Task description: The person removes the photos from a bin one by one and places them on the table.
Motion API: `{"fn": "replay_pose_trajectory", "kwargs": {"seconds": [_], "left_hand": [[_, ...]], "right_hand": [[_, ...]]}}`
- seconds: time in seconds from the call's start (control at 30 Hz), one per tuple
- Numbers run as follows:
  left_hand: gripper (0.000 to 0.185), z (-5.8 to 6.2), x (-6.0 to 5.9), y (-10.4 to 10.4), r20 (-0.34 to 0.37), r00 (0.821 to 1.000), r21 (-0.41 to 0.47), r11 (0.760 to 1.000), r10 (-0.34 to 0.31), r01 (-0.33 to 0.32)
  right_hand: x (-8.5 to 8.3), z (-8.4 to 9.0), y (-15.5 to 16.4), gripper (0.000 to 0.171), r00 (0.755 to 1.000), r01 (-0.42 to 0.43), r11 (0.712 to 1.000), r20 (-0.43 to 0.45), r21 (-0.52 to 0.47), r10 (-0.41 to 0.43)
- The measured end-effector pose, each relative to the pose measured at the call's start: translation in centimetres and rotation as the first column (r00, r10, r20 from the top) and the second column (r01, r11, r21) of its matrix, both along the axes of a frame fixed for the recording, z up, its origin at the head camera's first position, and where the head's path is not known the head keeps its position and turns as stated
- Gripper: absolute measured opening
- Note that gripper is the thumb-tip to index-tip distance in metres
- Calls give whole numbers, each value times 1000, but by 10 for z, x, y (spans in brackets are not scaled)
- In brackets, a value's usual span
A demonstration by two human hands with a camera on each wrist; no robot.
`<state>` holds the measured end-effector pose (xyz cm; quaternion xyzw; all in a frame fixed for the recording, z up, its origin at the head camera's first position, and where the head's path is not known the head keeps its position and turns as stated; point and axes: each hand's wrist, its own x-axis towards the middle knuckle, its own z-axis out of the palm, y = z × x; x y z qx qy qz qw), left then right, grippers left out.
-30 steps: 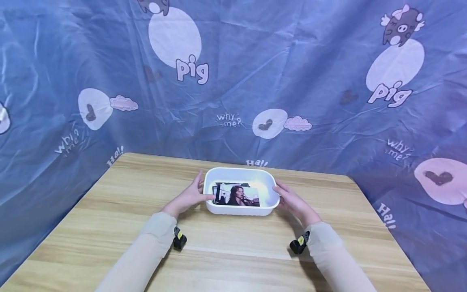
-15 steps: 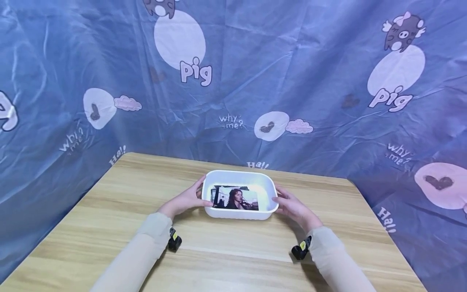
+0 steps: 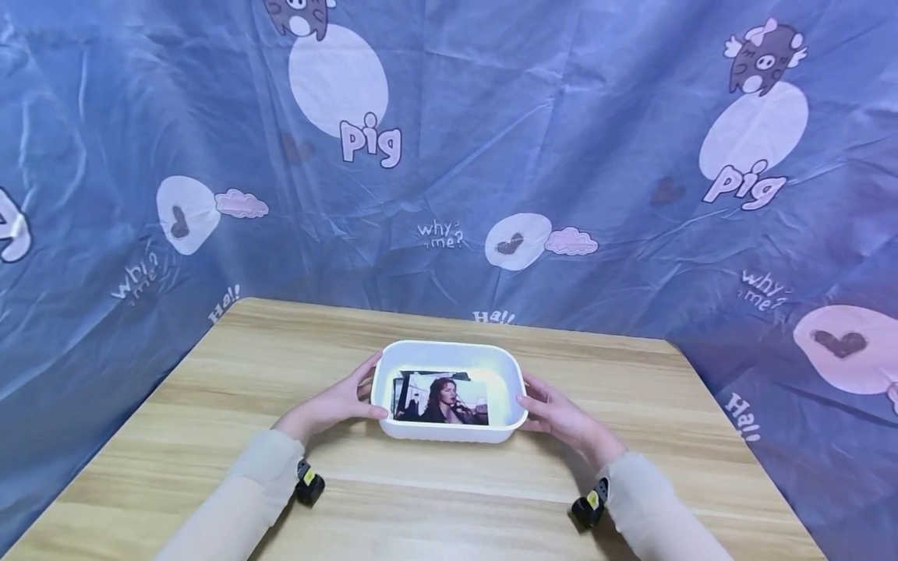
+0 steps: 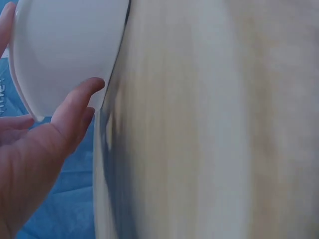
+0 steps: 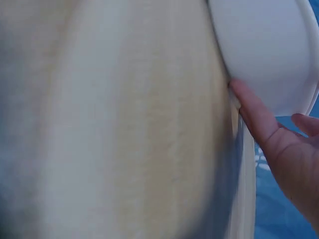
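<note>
A white plastic box (image 3: 449, 433) with rounded corners stands near the middle of the wooden table. Several photos (image 3: 443, 401) lie inside it, the top one showing a person with long dark hair. At the box's left end my left hand (image 3: 338, 403) grips the wall, thumb over the rim. My right hand (image 3: 561, 411) holds the opposite end the same way. In the left wrist view, fingers (image 4: 75, 107) press the box's outer side low down. The right wrist view shows a finger (image 5: 251, 107) along the lower edge of the box.
The light wood table (image 3: 449, 499) stretches on all sides of the box. A blue cloth (image 3: 449, 156) printed with pigs and words hangs behind and on both sides. Small black cameras (image 3: 309, 485) are strapped at both wrists.
Both hands have drawn the box across the table toward me and slightly left. The photos inside have travelled with it, and the grip looks the same.
</note>
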<state>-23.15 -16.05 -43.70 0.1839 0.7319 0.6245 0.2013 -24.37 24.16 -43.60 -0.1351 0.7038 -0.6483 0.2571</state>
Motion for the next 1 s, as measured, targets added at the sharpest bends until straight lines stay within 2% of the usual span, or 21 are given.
{"fn": "replay_pose_trajectory", "kwargs": {"seconds": [0.13, 0.33, 0.6, 0.83, 1.0], "left_hand": [[116, -3, 12, -10, -6, 1000, -12, 1000, -1, 1], [117, -4, 28, -16, -29, 1000, -74, 997, 1, -3], [121, 4, 48, -16, -53, 998, -177, 984, 15, -24], [120, 4, 61, -11, -59, 998, -128, 991, -36, 28], [120, 8, 68, -10, -64, 998, -141, 990, -5, -4]], "right_hand": [[13, 1, -8, 78, 999, -38, 999, -15, 8, 38], [30, 2, -12, 80, 999, -33, 999, -3, 26, 33], [45, 2, -13, 80, 998, -60, 998, -22, 32, 60], [62, 4, -9, 79, 998, -49, 998, -33, 41, 51], [68, 6, -8, 79, 997, -50, 998, -55, 45, 53]]}}
